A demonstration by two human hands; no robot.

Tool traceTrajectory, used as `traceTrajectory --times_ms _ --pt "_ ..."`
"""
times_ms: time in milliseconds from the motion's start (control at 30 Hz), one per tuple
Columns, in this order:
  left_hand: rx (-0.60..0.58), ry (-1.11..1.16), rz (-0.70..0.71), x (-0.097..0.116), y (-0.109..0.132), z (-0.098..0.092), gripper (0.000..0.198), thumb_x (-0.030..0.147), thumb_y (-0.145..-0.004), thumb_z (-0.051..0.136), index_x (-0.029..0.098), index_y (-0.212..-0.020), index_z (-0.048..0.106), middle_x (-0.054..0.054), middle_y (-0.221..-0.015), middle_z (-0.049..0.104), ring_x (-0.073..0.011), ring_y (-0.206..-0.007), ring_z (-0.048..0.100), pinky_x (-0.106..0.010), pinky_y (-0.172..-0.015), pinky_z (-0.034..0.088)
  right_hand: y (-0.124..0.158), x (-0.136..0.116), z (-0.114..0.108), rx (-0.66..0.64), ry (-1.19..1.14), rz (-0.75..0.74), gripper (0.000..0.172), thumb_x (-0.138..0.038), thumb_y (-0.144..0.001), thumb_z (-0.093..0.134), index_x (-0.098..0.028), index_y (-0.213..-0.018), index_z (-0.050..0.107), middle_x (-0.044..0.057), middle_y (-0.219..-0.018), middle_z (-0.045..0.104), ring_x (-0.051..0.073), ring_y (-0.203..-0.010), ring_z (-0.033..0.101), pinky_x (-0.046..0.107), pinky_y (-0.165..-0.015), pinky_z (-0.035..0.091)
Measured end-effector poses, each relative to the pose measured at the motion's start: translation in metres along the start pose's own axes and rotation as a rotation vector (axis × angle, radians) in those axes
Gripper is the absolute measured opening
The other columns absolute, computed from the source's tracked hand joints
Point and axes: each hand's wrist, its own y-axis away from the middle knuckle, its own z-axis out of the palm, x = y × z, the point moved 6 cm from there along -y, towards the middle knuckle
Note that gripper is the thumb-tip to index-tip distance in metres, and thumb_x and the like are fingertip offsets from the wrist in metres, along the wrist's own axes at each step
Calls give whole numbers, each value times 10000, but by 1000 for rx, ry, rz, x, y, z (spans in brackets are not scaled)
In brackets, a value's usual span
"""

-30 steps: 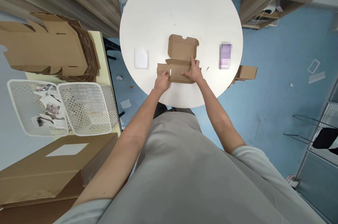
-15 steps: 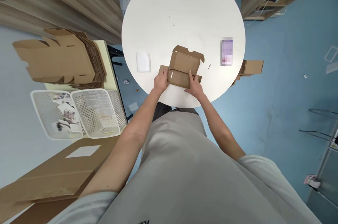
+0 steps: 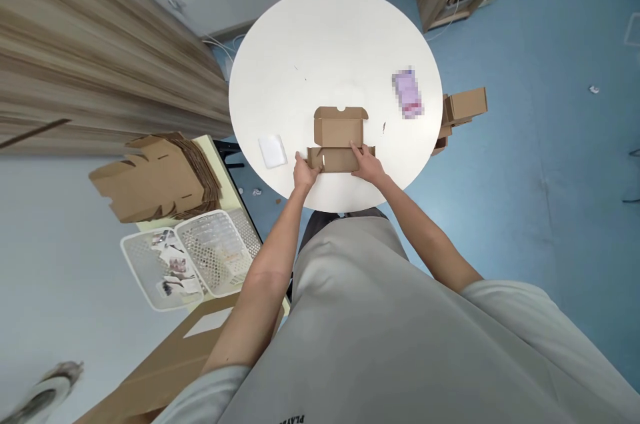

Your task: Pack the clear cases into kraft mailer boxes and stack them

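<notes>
Left hand (image 3: 304, 174) pinches the left end of the small cardboard box (image 3: 338, 131), right hand (image 3: 369, 167) grips its right end, fingers over the front wall. Fingertips are partly tucked behind cardboard, hard to make out. Box sits between both hands, at the near edge of the round white table (image 3: 320, 37), lid flap open at the back. Purple thing (image 3: 408, 92) further right is blurred.

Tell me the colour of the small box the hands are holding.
Plain brown: the cardboard box has no print or pattern. The head view shows it best.
</notes>
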Motion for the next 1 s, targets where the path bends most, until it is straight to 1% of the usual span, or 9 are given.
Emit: traceTrajectory --times_ms 67,133,233,333,433,633,733,867,1000 --pt "-32 109 -137 -4 3 0 740 280 -974 748 137 -1644 467 -216 -1483 716 -294 -1295 763 -408 -1130 582 -1 0 1 0 -3 -3 1186 -282 -887 846 -298 -1839 138 221 -1794 320 405 -1357 678 539 -1091 634" --pt "-46 172 -197 -2 7 -2 618 297 -959 773 158 -1531 585 -182 -1471 736 -274 -1288 762 -387 -1137 571 -1 0 1 1 -5 -9 1170 -283 -897 836 -303 -1838 141 214 -1798 321 404 -1367 676 535 -1088 636" --pt "-83 219 -152 10 14 -4 544 351 -928 817 165 -1414 661 -162 -1425 762 -276 -1283 757 -376 -1112 576 -2 0 2 1 1 -11 1175 -290 -900 843 -296 -1839 137 215 -1797 331 402 -1354 687 532 -1083 639" --pt "-115 212 -70 25 18 -1 503 424 -917 838 174 -1330 696 -139 -1382 780 -268 -1161 788 -362 -1042 592 -2 0 3 4 4 -15 1187 -289 -896 854 -291 -1840 134 223 -1810 314 408 -1349 693 531 -1080 640" --pt "-61 123 -65 31 15 3 376 500 -984 759 198 -1204 712 -126 -1317 801 -277 -1133 780 -377 -1023 580 -3 2 4 5 -6 -28 1199 -297 -888 872 -299 -1839 141 224 -1820 300 419 -1380 679 536 -1100 630" --pt "-10 -13 -156 25 4 16 156 389 -971 737 257 -1017 668 -103 -1171 820 -309 -1157 754 -428 -1023 565 -8 2 1 -28 -48 -54 1338 -412 -804 993 -311 -1836 149 237 -1843 243 458 -1492 600 566 -1164 594" --pt "12 -34 -163 24 1 20 166 409 -977 728 265 -989 648 -113 -1152 817 -329 -1157 750 -456 -1023 565 -11 2 -3 -30 -44 -70 1389 -429 -761 1030 -304 -1835 158 239 -1858 214 470 -1503 589 581 -1181 582" --pt "23 -50 -155 23 1 22 178 418 -987 716 256 -1004 645 -123 -1169 808 -330 -1175 744 -454 -1030 565 -12 4 -6 -26 -43 -88 1372 -361 -765 1030 -290 -1834 173 242 -1855 233 472 -1528 566 581 -1181 580" --pt "32 -62 -148 22 0 22 85 333 -992 675 253 -1015 660 -123 -1177 801 -326 -1151 743 -462 -1032 568 -10 6 -4 -36 -48 -96 1375 -357 -779 1018 -300 -1839 144 232 -1867 209 472 -1539 556 582 -1171 589"
